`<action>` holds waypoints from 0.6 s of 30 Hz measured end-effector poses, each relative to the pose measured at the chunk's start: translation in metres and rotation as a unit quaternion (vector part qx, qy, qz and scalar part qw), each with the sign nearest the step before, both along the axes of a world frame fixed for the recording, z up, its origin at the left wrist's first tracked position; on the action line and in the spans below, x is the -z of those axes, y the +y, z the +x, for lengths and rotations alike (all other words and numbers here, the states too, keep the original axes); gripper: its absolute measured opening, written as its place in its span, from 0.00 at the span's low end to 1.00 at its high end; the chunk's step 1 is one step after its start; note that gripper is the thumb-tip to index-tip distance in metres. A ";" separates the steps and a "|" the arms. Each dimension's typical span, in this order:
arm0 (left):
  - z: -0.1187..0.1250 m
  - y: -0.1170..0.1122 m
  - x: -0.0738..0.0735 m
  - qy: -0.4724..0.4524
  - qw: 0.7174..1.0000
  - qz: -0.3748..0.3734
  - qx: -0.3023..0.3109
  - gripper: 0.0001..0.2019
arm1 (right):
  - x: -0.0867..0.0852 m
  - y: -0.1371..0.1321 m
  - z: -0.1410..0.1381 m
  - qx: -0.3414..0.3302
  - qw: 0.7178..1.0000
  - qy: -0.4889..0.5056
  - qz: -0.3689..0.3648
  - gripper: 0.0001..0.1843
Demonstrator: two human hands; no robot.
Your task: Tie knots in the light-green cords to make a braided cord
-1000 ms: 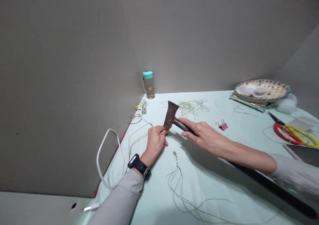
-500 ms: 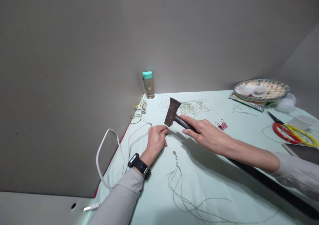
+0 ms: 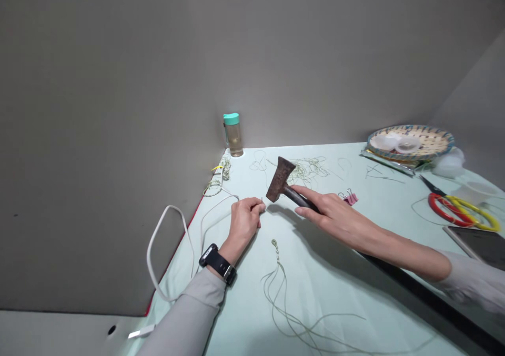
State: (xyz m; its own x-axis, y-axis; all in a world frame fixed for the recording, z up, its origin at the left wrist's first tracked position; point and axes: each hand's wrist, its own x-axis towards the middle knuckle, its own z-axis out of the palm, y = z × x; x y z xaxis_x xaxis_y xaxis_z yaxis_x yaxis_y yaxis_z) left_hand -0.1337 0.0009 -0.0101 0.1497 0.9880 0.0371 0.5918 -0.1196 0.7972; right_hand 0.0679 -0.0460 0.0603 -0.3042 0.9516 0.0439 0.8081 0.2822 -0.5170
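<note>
My left hand (image 3: 243,220), with a black watch on the wrist, rests on the pale green cloth. Its thumb and index finger pinch a thin, upright nail (image 3: 262,201), of which only the tip shows. My right hand (image 3: 329,211) is wrapped round the dark handle of an axe (image 3: 281,180), gripping it near the head. The rusty head hangs just right of my left fingertips, apart from them, blunt end down and flared edge up. Below lies a knotted green cord (image 3: 275,248), its loop toward my hands and its loose strands trailing right.
A bottle with a teal lid (image 3: 234,135) stands at the back. Tangled cord (image 3: 311,170) lies behind the axe. On the right are a pink binder clip (image 3: 351,198), a woven basket (image 3: 434,140), scissors (image 3: 453,209) and a phone (image 3: 479,244). A white cable (image 3: 149,261) loops at left.
The axe head and my right hand have moved slightly right, away from my left fingers. The nail's tip now shows above the left pinch. The whole view has shifted a little.
</note>
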 end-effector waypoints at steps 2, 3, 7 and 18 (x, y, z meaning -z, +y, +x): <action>0.000 0.001 0.001 -0.002 1.000 0.000 0.001 0.11 | 0.002 -0.001 0.002 0.005 1.000 0.001 -0.009 0.24; 0.001 0.001 0.001 -0.002 1.000 0.000 0.001 0.11 | 0.004 -0.002 0.002 0.007 1.000 0.002 -0.013 0.24; 0.001 0.001 0.002 0.001 1.000 0.007 0.004 0.11 | 0.006 -0.002 0.002 0.008 1.000 0.006 -0.020 0.24; -0.001 0.006 0.006 0.005 0.999 0.052 0.014 0.09 | 0.005 0.006 -0.006 -0.007 1.000 0.012 -0.007 0.24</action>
